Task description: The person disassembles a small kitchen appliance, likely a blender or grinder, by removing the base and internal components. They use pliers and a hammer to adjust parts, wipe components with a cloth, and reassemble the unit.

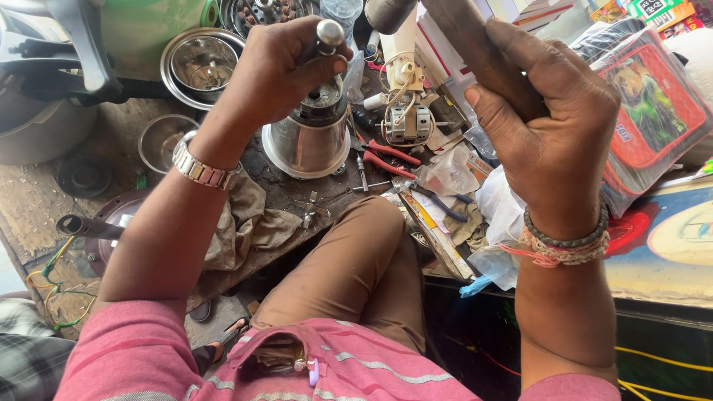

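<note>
A cluttered repair bench (44, 200). The left hand (278, 70) grips a metal rod (329, 33) standing in the steel jar (310, 137) at 12 o'clock; the right hand (553, 111), at 2 o'clock, clasps a dark handle (464, 37).

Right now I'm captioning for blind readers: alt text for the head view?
Left hand grips a metal rod set into an upturned steel mixer jar; right hand holds a raised hammer handle above a cluttered workbench.

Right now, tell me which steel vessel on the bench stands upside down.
The steel jar under the left hand: its rim rests on the bench. The steel bowl and small bowl face up.
</note>
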